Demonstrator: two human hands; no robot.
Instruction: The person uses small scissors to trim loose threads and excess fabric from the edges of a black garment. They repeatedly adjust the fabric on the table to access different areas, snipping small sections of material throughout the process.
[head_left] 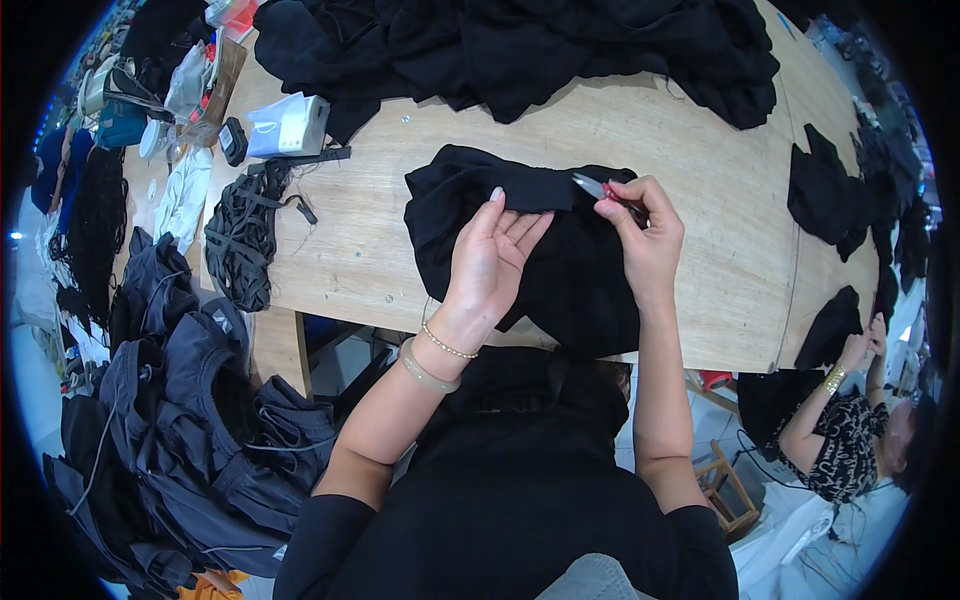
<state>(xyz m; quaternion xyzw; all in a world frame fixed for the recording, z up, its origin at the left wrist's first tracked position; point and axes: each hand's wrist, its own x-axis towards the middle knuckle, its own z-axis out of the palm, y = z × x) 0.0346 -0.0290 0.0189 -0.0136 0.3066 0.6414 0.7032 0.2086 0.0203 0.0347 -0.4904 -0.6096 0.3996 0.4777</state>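
A black garment (570,265) lies bunched on the wooden table in front of me, its near part hanging over the edge. My left hand (490,250), palm up, grips a folded band of it, with the thumb on top and the fingertips at the lower edge. In my right hand (648,235) is a small pair of thread snips (592,187) with red on the handle. Their metal blades point left, close above the right end of the band. Whether the blades touch the cloth, I cannot tell.
A heap of black cloth (520,50) covers the table's far side. Left lie a tangle of dark straps (243,235), a white-and-blue box (290,127) and piled dark garments (190,400). Black pieces (825,195) lie right, where another person (840,440) works.
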